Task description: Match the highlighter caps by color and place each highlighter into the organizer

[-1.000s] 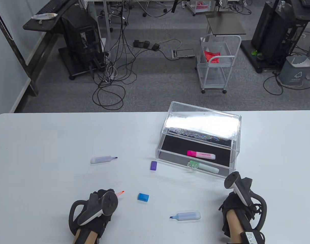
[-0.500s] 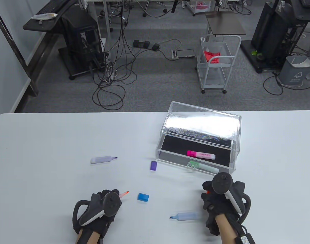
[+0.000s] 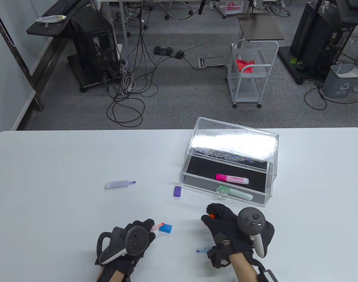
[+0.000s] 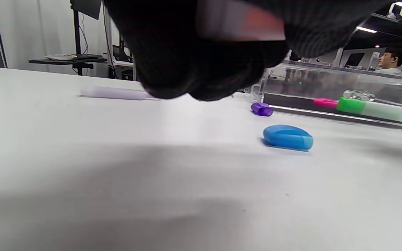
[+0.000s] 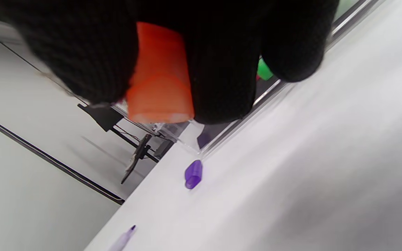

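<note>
My left hand (image 3: 138,235) grips an uncapped orange highlighter (image 3: 158,225) (image 4: 243,24); its tip points right, just beside the blue cap (image 3: 165,228) (image 4: 287,137). My right hand (image 3: 223,220) pinches the orange cap (image 3: 212,216) (image 5: 159,80) between fingertips, a short way right of that tip. A purple cap (image 3: 177,191) (image 5: 193,173) lies near the clear organizer (image 3: 270,188). The uncapped purple highlighter (image 3: 118,184) (image 4: 112,92) lies to the left. The uncapped blue highlighter (image 3: 203,250) is mostly hidden under my right wrist. Capped pink (image 3: 232,178) and green (image 3: 234,193) highlighters lie inside the organizer.
The organizer's clear lid (image 3: 234,141) stands over its black-lined base at the table's right centre. The white table (image 3: 64,158) ends at its far edge, with cables and a white cart (image 3: 249,73) on the floor beyond. A person (image 4: 393,59) sits in the background.
My right hand has moved left from the table's right side, carrying the orange cap toward the left hand. My left hand has shifted right, bringing the orange tip next to the blue cap.
</note>
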A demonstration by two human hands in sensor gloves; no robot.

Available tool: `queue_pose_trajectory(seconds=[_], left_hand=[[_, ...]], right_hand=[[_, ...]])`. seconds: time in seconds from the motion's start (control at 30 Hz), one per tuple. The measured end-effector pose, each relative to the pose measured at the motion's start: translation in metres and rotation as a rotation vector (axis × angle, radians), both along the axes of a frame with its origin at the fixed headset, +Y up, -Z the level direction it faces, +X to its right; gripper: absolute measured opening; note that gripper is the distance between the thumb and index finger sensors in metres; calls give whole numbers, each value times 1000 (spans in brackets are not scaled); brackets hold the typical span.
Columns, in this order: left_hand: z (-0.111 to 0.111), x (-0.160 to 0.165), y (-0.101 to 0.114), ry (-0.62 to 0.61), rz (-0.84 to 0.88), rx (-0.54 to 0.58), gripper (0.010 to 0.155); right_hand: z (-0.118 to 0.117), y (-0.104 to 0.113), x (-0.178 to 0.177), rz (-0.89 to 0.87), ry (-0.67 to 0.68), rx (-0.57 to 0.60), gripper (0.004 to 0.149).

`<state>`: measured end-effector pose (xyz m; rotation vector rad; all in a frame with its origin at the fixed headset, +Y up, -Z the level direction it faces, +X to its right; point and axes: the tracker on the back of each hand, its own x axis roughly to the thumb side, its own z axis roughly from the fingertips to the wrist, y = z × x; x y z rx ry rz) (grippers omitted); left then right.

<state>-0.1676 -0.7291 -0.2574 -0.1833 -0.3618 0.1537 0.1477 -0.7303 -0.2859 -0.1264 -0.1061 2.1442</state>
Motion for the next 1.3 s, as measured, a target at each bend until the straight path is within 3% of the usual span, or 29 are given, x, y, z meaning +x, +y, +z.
queue_pose_trajectory(seconds=[0.33, 0.97, 1.17, 1.3], left_hand=[[7, 20, 3, -73, 35, 21, 57], [9, 34, 3, -128, 90, 33, 58], [11, 34, 4, -155, 73, 68, 57], [15, 39, 6, -180, 40, 109, 57]], right_hand=[[10, -7, -28, -216, 72, 9, 44], [16, -12, -54, -204, 129, 35, 45], [15, -15, -68, -162, 285, 67, 47], [11, -26, -77, -117, 458, -46, 59]])
